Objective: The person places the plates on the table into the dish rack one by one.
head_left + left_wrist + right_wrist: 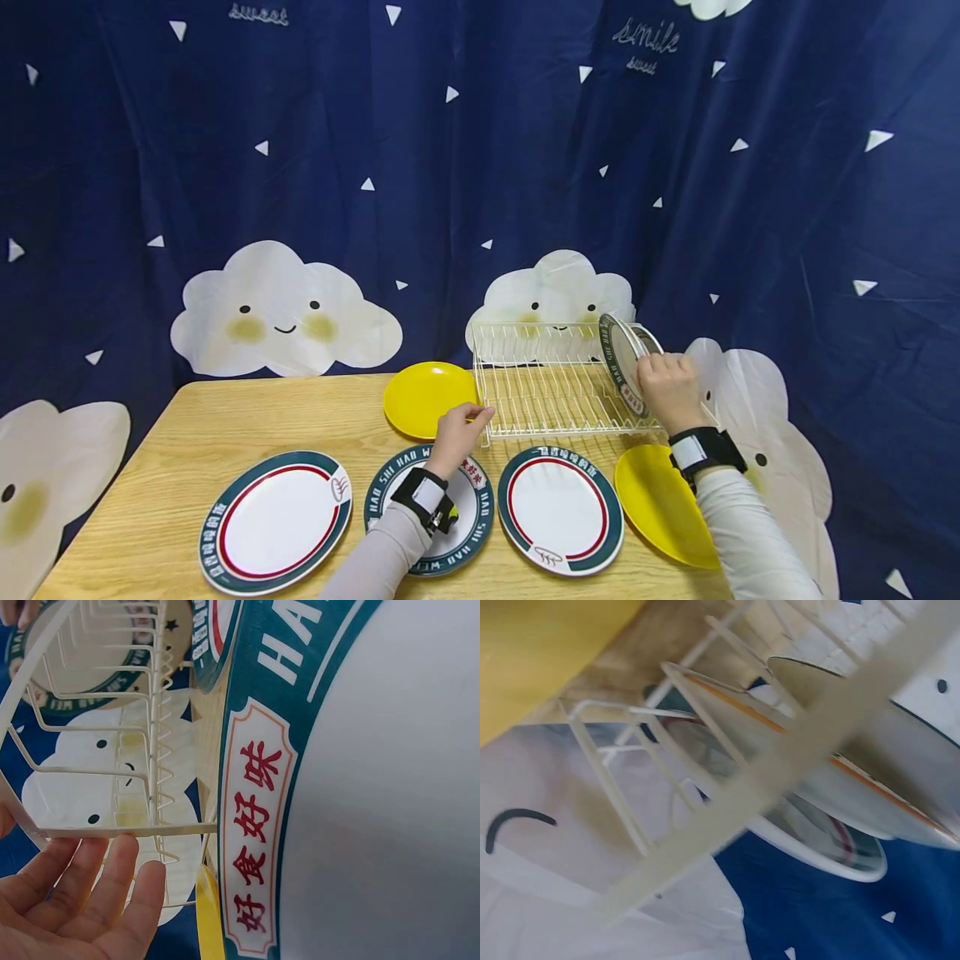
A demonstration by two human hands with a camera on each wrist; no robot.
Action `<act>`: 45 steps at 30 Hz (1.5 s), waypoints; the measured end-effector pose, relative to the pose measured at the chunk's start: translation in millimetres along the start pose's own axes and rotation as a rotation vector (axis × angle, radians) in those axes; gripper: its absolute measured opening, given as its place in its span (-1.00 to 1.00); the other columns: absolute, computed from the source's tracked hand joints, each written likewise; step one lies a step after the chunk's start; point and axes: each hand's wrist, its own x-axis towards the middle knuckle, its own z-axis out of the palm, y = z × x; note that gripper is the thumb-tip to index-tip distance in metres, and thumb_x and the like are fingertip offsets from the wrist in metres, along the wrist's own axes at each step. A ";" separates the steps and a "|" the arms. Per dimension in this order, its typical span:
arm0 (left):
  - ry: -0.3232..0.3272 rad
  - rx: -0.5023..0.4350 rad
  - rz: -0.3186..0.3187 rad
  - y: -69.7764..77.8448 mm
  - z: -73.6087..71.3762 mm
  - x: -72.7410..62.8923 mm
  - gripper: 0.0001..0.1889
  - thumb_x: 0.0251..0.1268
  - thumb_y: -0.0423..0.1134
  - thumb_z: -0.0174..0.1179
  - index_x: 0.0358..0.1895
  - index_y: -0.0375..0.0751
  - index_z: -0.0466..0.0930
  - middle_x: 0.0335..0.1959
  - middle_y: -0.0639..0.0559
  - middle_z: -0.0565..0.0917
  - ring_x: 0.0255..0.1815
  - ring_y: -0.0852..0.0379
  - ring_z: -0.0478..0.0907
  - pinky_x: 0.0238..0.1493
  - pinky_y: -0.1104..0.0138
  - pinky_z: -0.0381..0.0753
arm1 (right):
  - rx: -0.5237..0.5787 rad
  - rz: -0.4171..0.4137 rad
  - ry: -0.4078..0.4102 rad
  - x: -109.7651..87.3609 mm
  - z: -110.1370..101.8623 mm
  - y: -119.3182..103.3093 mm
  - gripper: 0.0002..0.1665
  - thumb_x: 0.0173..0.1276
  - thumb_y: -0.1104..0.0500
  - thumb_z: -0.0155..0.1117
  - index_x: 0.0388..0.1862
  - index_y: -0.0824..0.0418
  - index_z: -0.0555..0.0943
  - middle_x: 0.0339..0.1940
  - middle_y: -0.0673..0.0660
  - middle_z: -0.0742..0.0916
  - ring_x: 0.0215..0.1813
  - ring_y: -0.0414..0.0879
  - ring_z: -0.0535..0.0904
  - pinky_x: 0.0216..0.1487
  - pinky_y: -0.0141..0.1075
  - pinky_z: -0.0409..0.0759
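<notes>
A white wire dish rack (555, 383) stands at the back of the wooden table (195, 433). At its right end a green-rimmed plate (621, 367) stands on edge, and a second rim shows close behind it. My right hand (656, 367) grips this plate's rim from the right. My left hand (476, 412) holds the rack's front left corner. In the left wrist view its fingers (112, 877) touch the rack's bottom rail (127, 831). The right wrist view shows rack wires (727, 802) and the standing plates (870, 787), but not the hand.
Three green-rimmed plates lie flat along the table's front: left (276, 521), middle (468, 508) under my left forearm, right (561, 508). One yellow plate (426, 398) lies left of the rack. Another yellow plate (660, 500) overhangs the right edge. A dark blue cloud curtain hangs behind.
</notes>
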 end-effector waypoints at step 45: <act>0.020 0.012 -0.020 3.7 2.0 -4.5 -0.54 0.39 0.14 0.09 -0.02 -0.18 0.68 -0.11 -0.08 0.73 -0.10 0.02 0.61 0.03 0.13 0.62 | -0.002 0.372 -0.198 -54.7 -6.1 -36.1 -0.69 0.19 0.23 0.23 -0.21 0.49 0.58 -0.40 0.35 0.51 -0.34 0.27 0.40 -0.44 0.03 0.28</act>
